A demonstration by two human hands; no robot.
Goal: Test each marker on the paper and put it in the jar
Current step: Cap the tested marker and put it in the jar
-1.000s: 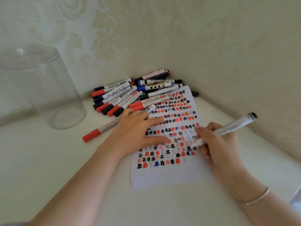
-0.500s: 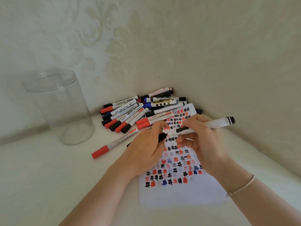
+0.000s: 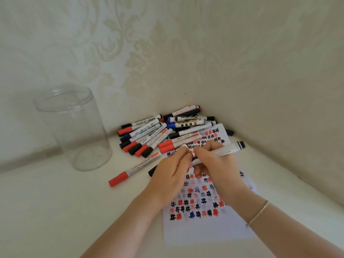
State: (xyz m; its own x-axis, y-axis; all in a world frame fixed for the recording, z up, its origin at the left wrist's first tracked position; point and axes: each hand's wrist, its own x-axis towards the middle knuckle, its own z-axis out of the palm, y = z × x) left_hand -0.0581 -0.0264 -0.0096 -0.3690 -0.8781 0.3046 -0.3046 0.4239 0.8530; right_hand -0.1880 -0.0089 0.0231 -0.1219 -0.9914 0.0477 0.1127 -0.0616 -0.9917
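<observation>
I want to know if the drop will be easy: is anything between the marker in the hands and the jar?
Nothing visible: bare tabletop lies between the held marker and the open, empty jar; the marker pile sits behind that path.

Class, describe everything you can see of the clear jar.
The clear jar is a tall, see-through cylinder, plastic or glass by its look, with a wide open mouth and no lid. It stands upright on the white surface near the patterned wall, left of the marker pile. Nothing is inside; neither hand touches it.

We read repeated "井"-like hash marks on paper [image 3: 204, 228]; print on marker pile [image 3: 163, 131] too blurred for us.
</observation>
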